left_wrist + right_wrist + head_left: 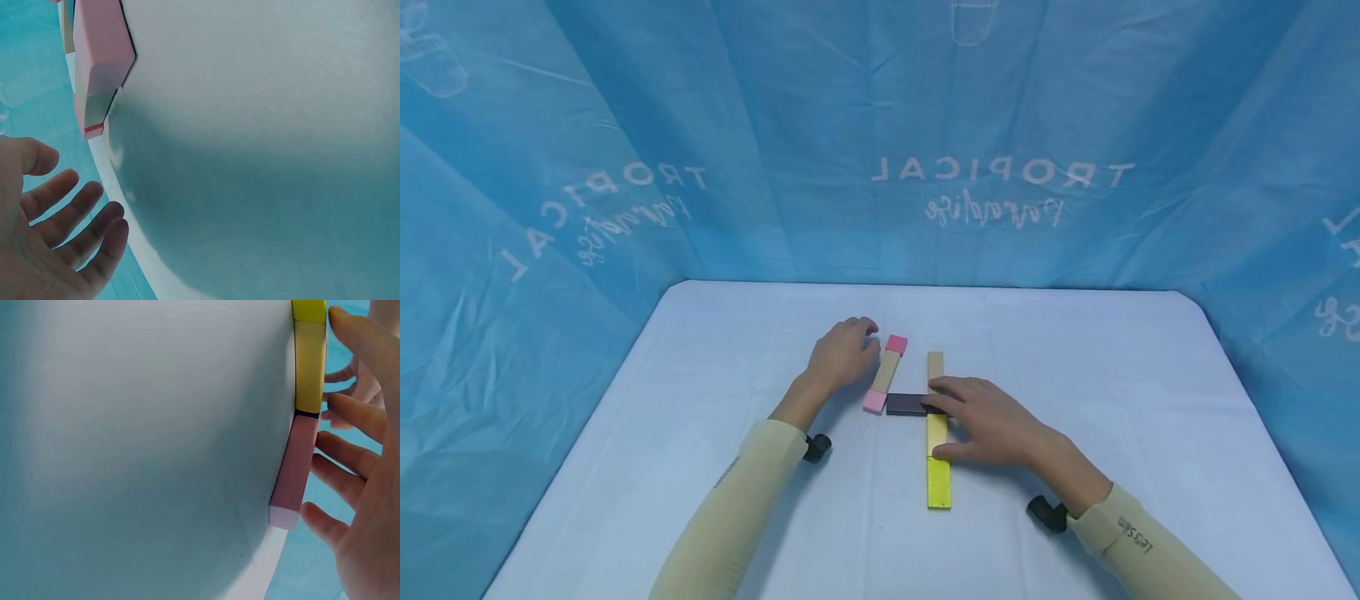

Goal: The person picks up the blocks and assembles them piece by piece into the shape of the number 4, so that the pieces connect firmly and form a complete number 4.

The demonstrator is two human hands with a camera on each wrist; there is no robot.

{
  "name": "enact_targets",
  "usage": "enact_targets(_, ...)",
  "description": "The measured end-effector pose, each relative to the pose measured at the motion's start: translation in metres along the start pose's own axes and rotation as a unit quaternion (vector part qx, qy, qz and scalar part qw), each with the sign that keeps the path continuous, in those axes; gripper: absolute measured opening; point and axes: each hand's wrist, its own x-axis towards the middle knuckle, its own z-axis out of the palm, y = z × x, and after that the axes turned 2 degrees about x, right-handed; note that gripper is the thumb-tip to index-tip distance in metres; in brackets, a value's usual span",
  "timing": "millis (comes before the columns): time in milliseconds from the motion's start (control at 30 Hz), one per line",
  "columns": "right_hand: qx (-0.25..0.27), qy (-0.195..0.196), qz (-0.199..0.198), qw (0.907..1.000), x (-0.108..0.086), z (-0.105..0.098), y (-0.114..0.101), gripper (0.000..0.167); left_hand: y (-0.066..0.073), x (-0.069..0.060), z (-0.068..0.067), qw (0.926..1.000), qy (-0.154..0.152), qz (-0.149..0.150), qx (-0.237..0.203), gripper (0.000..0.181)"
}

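On the white table lie small flat blocks in two lines with a crosspiece. The left line slants: a red block (897,344) at the far end, a tan block (886,372), then a pink block (874,402) nearest. A black block (906,405) bridges towards the right line, which runs from a wooden-coloured block (935,365) past a pale yellow block (936,432) to a bright yellow block (938,485). My left hand (844,354) hovers left of the slanted line, fingers loosely bent, holding nothing. Over the right line spreads my right hand (988,421), fingertips at the blocks; contact is unclear.
A blue curtain (820,150) with printed lettering hangs behind and at both sides of the white table (737,325). Each wrist carries a small black camera, the left camera (817,447) and the right camera (1047,514).
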Motion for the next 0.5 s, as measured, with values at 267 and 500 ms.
enact_targets(267, 0.017, 0.030, 0.004, 0.9994, 0.0004, -0.0017, 0.0009, 0.075, -0.0035, -0.0028, 0.0002, 0.9981, 0.003, -0.002, -0.062, 0.030)
enact_targets(500, 0.031, 0.055, 0.018, 0.9978, -0.0027, -0.0055, 0.0087, 0.072, -0.0078, -0.0077, -0.0023, 0.9981, 0.007, -0.003, -0.061, 0.030)
